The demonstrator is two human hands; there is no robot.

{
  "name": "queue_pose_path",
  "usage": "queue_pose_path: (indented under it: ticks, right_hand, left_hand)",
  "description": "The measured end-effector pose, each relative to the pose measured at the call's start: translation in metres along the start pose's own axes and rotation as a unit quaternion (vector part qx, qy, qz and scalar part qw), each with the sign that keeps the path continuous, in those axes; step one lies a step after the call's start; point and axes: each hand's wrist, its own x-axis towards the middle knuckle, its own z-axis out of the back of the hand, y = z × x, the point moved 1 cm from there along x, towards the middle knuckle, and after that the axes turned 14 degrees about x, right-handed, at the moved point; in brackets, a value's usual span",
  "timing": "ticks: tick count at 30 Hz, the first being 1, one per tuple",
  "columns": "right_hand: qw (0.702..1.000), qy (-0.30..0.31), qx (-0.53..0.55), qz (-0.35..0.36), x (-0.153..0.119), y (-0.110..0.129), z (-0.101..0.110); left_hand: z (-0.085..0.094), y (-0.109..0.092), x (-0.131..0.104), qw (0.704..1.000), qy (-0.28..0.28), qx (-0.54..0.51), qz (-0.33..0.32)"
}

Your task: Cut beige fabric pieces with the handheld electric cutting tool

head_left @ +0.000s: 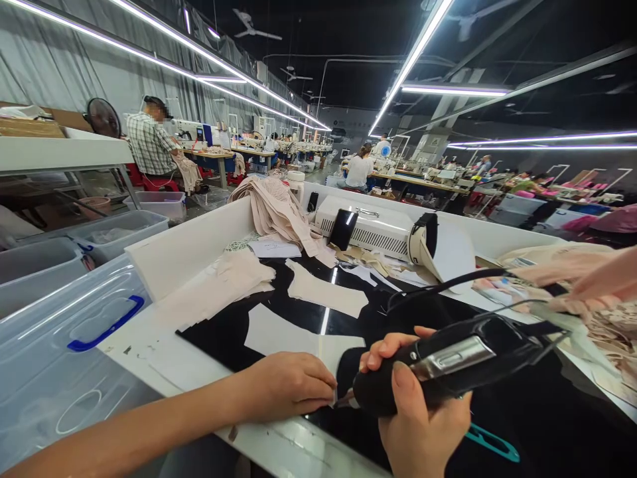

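Head view: the left hand (pixel 286 385) lies low over the near edge of a white piece (pixel 279 335), its fingers drawn together and pinching that edge; how much is tucked beneath them is hidden. The right hand (pixel 421 425) is wrapped firmly around a black power tool (pixel 462 365), which covers part of its fingers. The tool's metal tip (pixel 348 400) points at the left fingertips, too small and blurred to tell whether it touches the white piece. That piece lies on the black-topped surface (pixel 537 398), with a second pale piece (pixel 326 294) just beyond. The right wrist is cut off by the bottom edge, the left forearm at the lower left corner. A teal handle (pixel 492 443) shows only partly past the right hand, and pink cloth (pixel 610 279) blurs at the right edge.
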Motion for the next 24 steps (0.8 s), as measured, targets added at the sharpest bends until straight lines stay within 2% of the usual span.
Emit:
queue_pose_path:
  ticks: [10, 15, 24]
  right_hand:
    - [1.0, -0.003, 0.002, 0.007, 0.001, -0.0015, 0.0024]
    - [1.0, -0.011, 0.001, 0.01, 0.002, -0.001, -0.0007]
    - [1.0, -0.016, -0.003, 0.012, 0.0017, -0.0011, -0.0015]
  left_hand:
    - [-0.002, 0.0024, -0.0036, 0.992, -0.043, 0.112, -0.048]
    - [-0.003, 0.006, -0.006, 0.989, -0.03, 0.124, -0.072]
    - [0.0, 0.0065, -0.0064, 0.99, -0.025, 0.114, -0.075]
